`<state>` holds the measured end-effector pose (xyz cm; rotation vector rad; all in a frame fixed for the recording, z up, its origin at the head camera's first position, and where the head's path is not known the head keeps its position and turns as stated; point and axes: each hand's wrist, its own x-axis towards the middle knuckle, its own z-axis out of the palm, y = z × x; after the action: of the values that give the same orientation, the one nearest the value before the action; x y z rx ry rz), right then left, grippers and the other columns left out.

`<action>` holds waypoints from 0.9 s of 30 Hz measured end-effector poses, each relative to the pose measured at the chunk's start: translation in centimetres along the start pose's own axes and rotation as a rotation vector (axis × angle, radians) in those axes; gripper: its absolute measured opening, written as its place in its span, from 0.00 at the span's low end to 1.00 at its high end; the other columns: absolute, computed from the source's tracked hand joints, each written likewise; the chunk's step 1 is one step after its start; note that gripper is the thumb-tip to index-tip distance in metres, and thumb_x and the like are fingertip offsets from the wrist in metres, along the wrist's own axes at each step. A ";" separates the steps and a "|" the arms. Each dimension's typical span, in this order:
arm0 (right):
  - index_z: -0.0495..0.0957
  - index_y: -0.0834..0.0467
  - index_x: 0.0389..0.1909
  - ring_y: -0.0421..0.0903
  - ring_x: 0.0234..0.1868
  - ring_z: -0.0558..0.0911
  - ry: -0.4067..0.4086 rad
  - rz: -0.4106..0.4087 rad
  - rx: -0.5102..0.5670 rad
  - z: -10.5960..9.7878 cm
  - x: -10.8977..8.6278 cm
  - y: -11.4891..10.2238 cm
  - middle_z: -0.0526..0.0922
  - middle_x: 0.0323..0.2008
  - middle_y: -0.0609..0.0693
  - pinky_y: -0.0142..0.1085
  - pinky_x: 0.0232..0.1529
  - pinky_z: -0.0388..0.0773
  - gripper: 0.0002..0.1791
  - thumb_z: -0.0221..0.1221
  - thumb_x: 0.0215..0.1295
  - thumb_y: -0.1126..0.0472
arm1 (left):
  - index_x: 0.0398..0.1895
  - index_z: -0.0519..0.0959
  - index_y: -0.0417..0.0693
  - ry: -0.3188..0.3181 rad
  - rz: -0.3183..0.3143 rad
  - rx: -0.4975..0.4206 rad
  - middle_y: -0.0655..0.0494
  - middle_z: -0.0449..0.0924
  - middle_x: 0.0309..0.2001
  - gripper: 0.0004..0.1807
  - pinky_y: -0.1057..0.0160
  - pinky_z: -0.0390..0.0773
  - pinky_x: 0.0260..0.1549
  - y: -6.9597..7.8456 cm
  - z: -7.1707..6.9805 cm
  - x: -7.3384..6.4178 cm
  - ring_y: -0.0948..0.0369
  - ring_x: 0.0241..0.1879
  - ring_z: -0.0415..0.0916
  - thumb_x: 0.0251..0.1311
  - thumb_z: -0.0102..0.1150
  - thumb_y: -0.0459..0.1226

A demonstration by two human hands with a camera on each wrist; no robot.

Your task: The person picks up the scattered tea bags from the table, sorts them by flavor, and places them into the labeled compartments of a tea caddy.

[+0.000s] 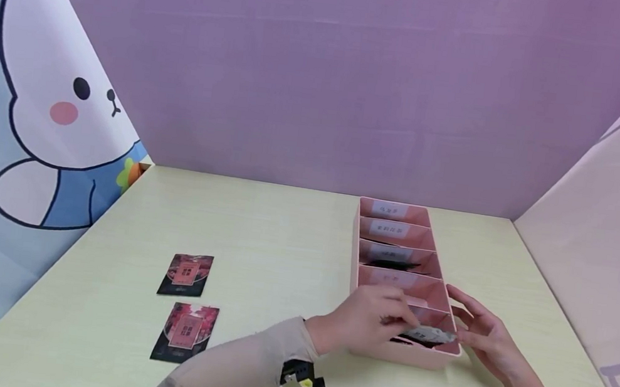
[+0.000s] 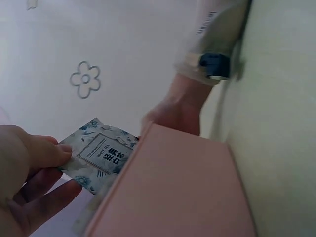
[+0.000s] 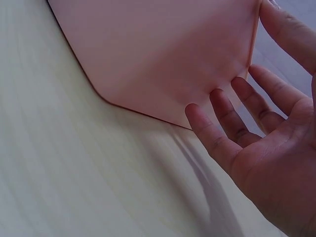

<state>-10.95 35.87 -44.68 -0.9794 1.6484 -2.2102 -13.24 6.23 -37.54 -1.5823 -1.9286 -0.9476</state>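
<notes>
Left hand [image 1: 373, 319] pinches a pale sachet [image 2: 101, 155] between thumb and fingers at the near end of a pink box [image 1: 401, 354]. Print, "WHITE TEA", legible only from left wrist; head view gives a greyish strip. Sachet's far lower part hidden behind the box. Right hand [image 1: 489, 345] at box's right side, fingers spread; right wrist shows fingertips at the wall, contact hard to judge. Head view alone: two red-and-black packets [image 1: 185, 333] on the table [image 1: 281, 247]; dark item [image 1: 393, 265] in middle compartment, indistinct.
</notes>
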 end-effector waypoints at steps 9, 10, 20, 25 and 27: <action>0.52 0.64 0.77 0.43 0.64 0.73 0.011 0.006 -0.024 0.0 -0.1 0.1 0.66 0.71 0.50 0.35 0.57 0.75 0.38 0.45 0.67 0.84 | 0.32 0.88 0.52 -0.142 0.107 0.082 0.63 0.81 0.33 0.03 0.83 0.67 0.48 0.6 1.0 -0.8 0.70 0.38 0.78 0.57 0.72 0.33; 0.52 0.64 0.77 0.43 0.64 0.73 0.012 0.005 -0.024 0.0 -0.1 0.0 0.66 0.71 0.50 0.35 0.57 0.75 0.38 0.45 0.67 0.84 | 0.33 0.88 0.52 -0.155 0.102 0.072 0.63 0.80 0.33 0.04 0.83 0.67 0.47 0.6 1.1 -0.9 0.70 0.38 0.78 0.57 0.72 0.33; 0.53 0.63 0.77 0.42 0.64 0.72 0.019 0.001 -0.029 0.2 0.0 -0.1 0.65 0.72 0.47 0.33 0.58 0.73 0.37 0.46 0.68 0.82 | 0.38 0.88 0.54 -0.276 0.126 0.084 0.63 0.83 0.37 0.05 0.81 0.69 0.49 0.3 1.1 -1.4 0.69 0.41 0.79 0.61 0.68 0.34; 0.53 0.64 0.77 0.42 0.64 0.73 0.018 -0.005 -0.025 0.1 0.0 0.0 0.65 0.72 0.48 0.33 0.58 0.73 0.37 0.46 0.68 0.82 | 0.41 0.87 0.54 -0.318 0.133 0.113 0.63 0.84 0.40 0.07 0.79 0.70 0.51 0.3 1.1 -1.5 0.69 0.43 0.79 0.63 0.65 0.34; 0.53 0.64 0.77 0.42 0.64 0.73 0.017 -0.006 -0.022 0.0 0.0 0.1 0.66 0.72 0.48 0.33 0.58 0.73 0.37 0.46 0.68 0.83 | 0.43 0.87 0.53 -0.348 0.142 0.133 0.63 0.84 0.42 0.08 0.78 0.69 0.52 0.3 1.0 -1.5 0.69 0.45 0.79 0.65 0.64 0.34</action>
<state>-10.97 35.80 -44.75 -0.9747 1.6823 -2.2147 -12.60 6.10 -39.23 -1.8705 -2.0205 -0.4991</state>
